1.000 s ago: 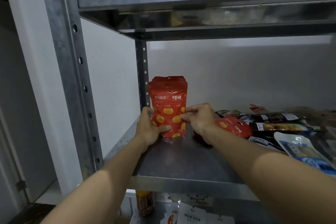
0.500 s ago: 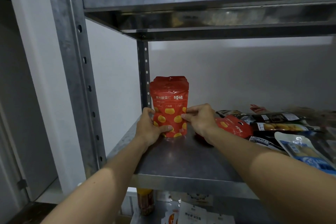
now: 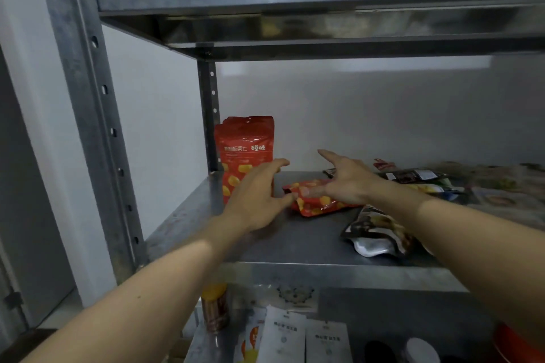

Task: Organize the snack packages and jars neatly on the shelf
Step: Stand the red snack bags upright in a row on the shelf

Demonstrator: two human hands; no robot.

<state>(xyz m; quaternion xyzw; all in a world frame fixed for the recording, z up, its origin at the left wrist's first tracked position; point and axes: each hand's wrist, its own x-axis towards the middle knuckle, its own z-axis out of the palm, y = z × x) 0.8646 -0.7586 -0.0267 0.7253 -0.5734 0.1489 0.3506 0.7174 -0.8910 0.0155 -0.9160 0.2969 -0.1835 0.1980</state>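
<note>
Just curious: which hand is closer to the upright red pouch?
Left. The left hand is in front of the upright red pouch; the right hand is off to its right, over a flat red pouch.

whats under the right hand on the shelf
A red snack pouch printed with yellow pieces lies flat on the shelf under the right hand. The hand covers the pouch's right part, so its label cannot be read.

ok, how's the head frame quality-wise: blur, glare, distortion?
Head view: dim, flat light with no hard shadows. Motion blur softens the left hand and right hand and smears the packets at the far right. The upright red pouch is soft, though its large logo shows. The wide angle slants the front post. There are faint reflections under the upper shelf, no blown glare.
</note>
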